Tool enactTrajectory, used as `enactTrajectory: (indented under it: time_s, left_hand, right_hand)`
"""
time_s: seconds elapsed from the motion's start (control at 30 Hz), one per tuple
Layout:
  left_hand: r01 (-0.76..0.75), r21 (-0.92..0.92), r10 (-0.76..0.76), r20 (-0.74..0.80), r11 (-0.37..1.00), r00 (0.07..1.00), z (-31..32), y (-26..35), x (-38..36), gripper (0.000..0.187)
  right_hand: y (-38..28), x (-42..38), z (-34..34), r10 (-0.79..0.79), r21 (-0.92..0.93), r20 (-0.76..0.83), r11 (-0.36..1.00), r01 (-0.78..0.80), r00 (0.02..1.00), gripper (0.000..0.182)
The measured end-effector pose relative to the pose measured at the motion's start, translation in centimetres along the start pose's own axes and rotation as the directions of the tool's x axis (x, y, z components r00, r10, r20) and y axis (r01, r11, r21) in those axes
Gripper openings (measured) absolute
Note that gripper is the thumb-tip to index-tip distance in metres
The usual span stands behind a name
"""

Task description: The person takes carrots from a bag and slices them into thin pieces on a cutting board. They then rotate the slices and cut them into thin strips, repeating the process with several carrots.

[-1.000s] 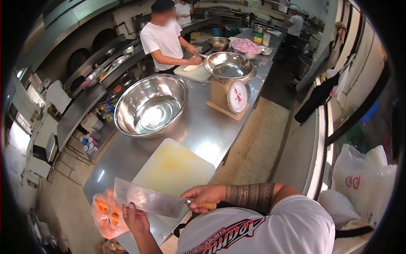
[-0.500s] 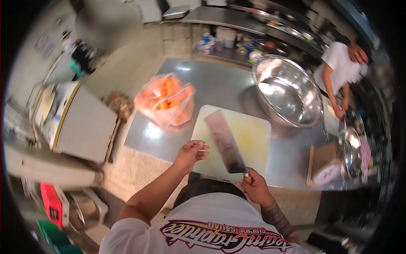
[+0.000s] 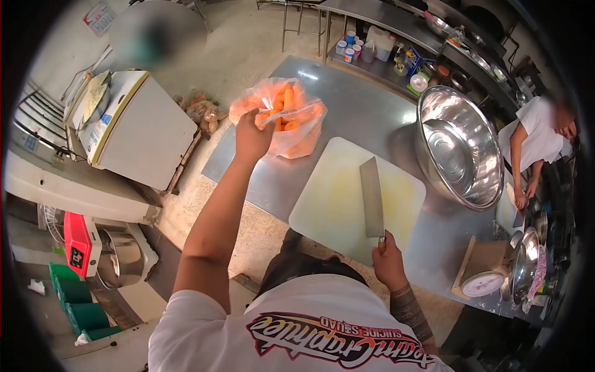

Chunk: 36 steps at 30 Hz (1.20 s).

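Left hand gripping crinkled plastic carrot bag; right hand clasping broad steel cleaver.

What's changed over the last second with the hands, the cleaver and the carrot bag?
The left hand left the cleaver's blade and reached out to the bag of carrots, now touching its plastic at the opening. The cleaver came down from in front of the chest and now lies blade-flat over the cutting board. The right hand kept its grip on the handle throughout. The big steel bowl stayed put beside the board.
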State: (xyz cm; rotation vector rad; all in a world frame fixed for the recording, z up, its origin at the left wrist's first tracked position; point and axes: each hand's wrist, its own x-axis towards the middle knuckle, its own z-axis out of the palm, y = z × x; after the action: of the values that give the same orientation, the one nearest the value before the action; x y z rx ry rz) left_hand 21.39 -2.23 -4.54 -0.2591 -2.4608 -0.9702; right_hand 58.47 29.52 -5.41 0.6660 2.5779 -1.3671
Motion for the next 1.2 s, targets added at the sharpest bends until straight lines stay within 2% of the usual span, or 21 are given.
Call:
enactTrajectory:
  time_s: [0.03,0.07,0.13,0.2,0.27,0.37,0.47,0.5,0.57,0.6,0.63,0.67,0.73,0.83,0.93,1.07,1.13,1.2]
  left_hand:
    - [0.117,0.069,-0.127,0.154,0.991,0.98,0.6,0.5,1.1,0.04]
    - [0.22,0.155,-0.257,0.294,0.963,0.92,1.4,1.2,1.5,0.039]
    - [0.004,0.184,-0.088,0.453,0.983,0.887,4.3,2.1,-0.3,0.036]
    - [-0.076,0.066,0.019,0.615,0.995,0.788,3.3,7.6,-3.2,0.034]
    - [-0.167,-0.027,0.149,0.609,0.986,0.779,4.3,9.8,-7.3,0.036]
    - [-0.451,0.03,0.4,0.413,0.892,0.818,4.6,8.9,-10.1,0.04]
    - [-0.399,-0.209,0.45,0.379,0.893,0.809,2.9,6.3,-8.8,0.044]
    - [-0.284,-0.298,0.389,0.396,0.911,0.832,0.0,6.9,-7.4,0.034]
    - [-0.325,-0.367,0.436,0.276,0.871,0.857,-1.1,4.4,-4.5,0.019]
    - [-0.333,-0.335,0.402,0.162,0.881,0.901,-1.1,3.9,-2.2,0.015]
    - [-0.306,-0.294,0.358,0.14,0.905,0.923,-0.7,2.4,-0.1,0.019]
    - [-0.19,-0.25,0.247,0.22,0.949,0.944,-0.4,1.6,1.9,0.022]
    - [-0.188,-0.247,0.276,0.395,0.951,0.876,1.3,-0.8,5.0,0.021]
    - [-0.23,-0.25,0.34,0.687,0.941,0.642,2.1,-0.5,5.5,0.026]
    - [-0.422,-0.173,0.401,0.737,0.89,0.544,3.1,-0.3,5.0,0.037]
    - [-0.508,-0.149,0.39,0.824,0.849,0.41,5.1,-0.9,6.8,0.038]
    - [-0.483,-0.366,0.555,0.76,0.796,0.338,2.0,2.0,9.1,0.039]
    - [-0.463,-0.159,0.412,0.748,0.872,0.52,-1.6,3.9,10.7,0.039]
  right_hand:
    - [-0.3,0.0,0.6,-0.056,-0.092,-0.02,0.994,0.054,0.998,0.056]
    - [-0.7,-0.1,0.9,-0.044,-0.114,-0.03,0.993,0.04,0.999,0.056]
    - [-1.6,-0.2,1.4,-0.018,-0.161,-0.05,0.987,0.01,0.999,0.054]
    - [-1.4,0.0,1.9,0.028,-0.178,-0.062,0.983,-0.039,0.998,0.049]
    - [-1.2,0.1,1.9,0.07,-0.193,-0.065,0.978,-0.081,0.995,0.047]
    - [-2.1,0.2,2.1,0.113,-0.202,-0.064,0.972,-0.124,0.992,0.047]
    - [-3.2,0.2,2.4,0.142,-0.205,-0.097,0.966,-0.159,0.985,0.044]
    - [-3.6,0.3,2.5,0.152,-0.208,-0.112,0.963,-0.173,0.982,0.044]
    - [-3.8,0.3,3.0,0.165,-0.213,-0.142,0.958,-0.193,0.976,0.043]
    - [-3.8,0.4,3.2,0.167,-0.219,-0.156,0.955,-0.199,0.974,0.043]
    - [-3.9,0.5,3.5,0.167,-0.225,-0.169,0.953,-0.203,0.971,0.043]
    - [-4.3,0.5,3.8,0.192,-0.189,-0.165,0.957,-0.222,0.967,0.044]
    - [-5.4,0.6,4.1,0.236,-0.116,-0.158,0.96,-0.255,0.959,0.044]
    - [-6.3,0.4,4.8,0.281,-0.103,-0.17,0.948,-0.3,0.945,0.044]
    - [-6.1,0.4,5.5,0.257,-0.177,-0.198,0.94,-0.292,0.946,0.044]
    - [-5.1,0.2,6.1,0.178,-0.221,-0.238,0.947,-0.232,0.955,0.046]
    - [-3.8,-0.2,5.8,0.128,-0.201,-0.231,0.964,-0.176,0.965,0.051]
    - [-3.7,-0.7,4.4,0.116,-0.196,-0.191,0.968,-0.154,0.975,0.051]
